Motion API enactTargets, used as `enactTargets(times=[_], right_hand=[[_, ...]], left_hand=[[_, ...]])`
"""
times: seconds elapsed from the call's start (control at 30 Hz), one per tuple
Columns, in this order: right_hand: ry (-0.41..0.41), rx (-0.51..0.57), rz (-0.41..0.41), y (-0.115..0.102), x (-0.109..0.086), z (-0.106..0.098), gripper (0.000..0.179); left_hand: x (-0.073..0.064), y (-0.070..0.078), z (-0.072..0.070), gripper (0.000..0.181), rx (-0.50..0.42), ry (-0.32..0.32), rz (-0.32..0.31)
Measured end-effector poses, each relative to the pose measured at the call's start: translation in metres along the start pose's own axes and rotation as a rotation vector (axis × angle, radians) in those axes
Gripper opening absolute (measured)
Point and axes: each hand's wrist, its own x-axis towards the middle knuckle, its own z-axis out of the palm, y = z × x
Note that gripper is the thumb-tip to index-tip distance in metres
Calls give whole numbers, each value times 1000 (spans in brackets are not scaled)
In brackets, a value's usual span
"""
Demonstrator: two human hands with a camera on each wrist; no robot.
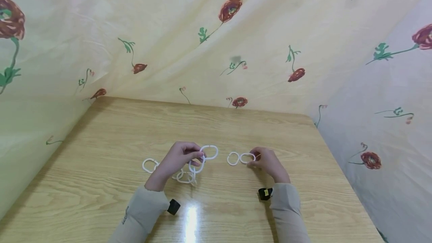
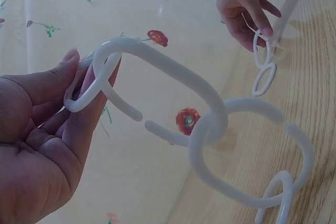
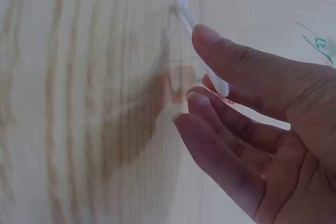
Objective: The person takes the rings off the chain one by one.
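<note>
White plastic chain links are in both hands. My left hand [image 1: 177,160] pinches a link [image 1: 217,152] between thumb and fingers, and further joined links hang below it toward the table. Close up in the left wrist view, a large link [image 2: 173,69] hooks into another link [image 2: 201,169], each with a small gap in its loop. To the right, my right hand [image 1: 270,164] pinches the end of one link [image 1: 248,153], to which a second link [image 1: 228,158] is joined on its left. In the right wrist view the thumb lies over the pinched link [image 3: 216,80].
More of the left chain lies on the wooden table [image 1: 236,213], partly behind the left forearm, with an end link [image 1: 143,166] showing at left. A flowered cloth [image 1: 175,48] rises behind the table and along its sides. Both wrists carry small black devices.
</note>
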Motion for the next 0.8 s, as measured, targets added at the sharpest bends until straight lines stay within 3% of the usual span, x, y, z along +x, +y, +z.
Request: enactTargets(times=[0.43, 0.67, 0.8], right_hand=[[-8, -105, -47, 4, 6, 6, 38], [37, -69, -18, 6, 4, 5, 45], [31, 67, -3, 3, 3, 3, 45]], left_hand=[[-1, 1, -1, 21, 6, 3, 11], [-1, 1, -1, 21, 9, 5, 14], [-1, 1, -1, 21, 13, 4, 20]])
